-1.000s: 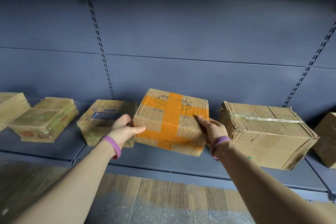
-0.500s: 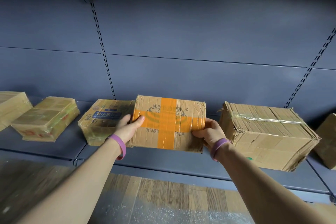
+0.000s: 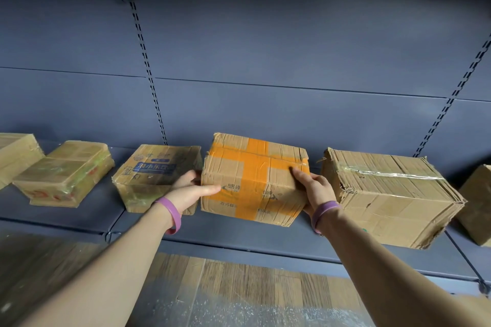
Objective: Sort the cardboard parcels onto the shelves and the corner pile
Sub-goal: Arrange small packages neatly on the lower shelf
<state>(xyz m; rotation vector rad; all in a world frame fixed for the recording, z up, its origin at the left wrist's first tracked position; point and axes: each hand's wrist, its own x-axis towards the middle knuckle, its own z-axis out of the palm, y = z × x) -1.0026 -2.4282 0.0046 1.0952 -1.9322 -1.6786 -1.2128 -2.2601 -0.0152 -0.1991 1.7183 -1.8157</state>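
The blue-print box (image 3: 156, 172) sits on the shelf (image 3: 79, 214) just left of your gap, so watch that side first: your left hand (image 3: 191, 191) is squeezed between it and the parcel (image 3: 252, 180), thumb laid across the printed front and fingers curled behind the left end. It grips the parcel, with little room to pull free. The parcel is in the gap between the two boxes, low over the shelf; whether its base already touches cannot be told. Set the rear edge down first, then slide it back until it lines up with its neighbours, and draw the left fingers out toward you rather than sideways into the blue-print box. Its long axis runs left to right along the shelf, slightly skewed, with the right front corner swung nearer to you. The orange-taped top faces up and tips a little toward you, and the printed face looks at you. Your right hand (image 3: 316, 188) clamps the right end, one finger over the top edge and the rest wrapped round the side. Push that corner back to square it, keeping clear of the big box (image 3: 385, 194), whose torn flap is near your wrist.
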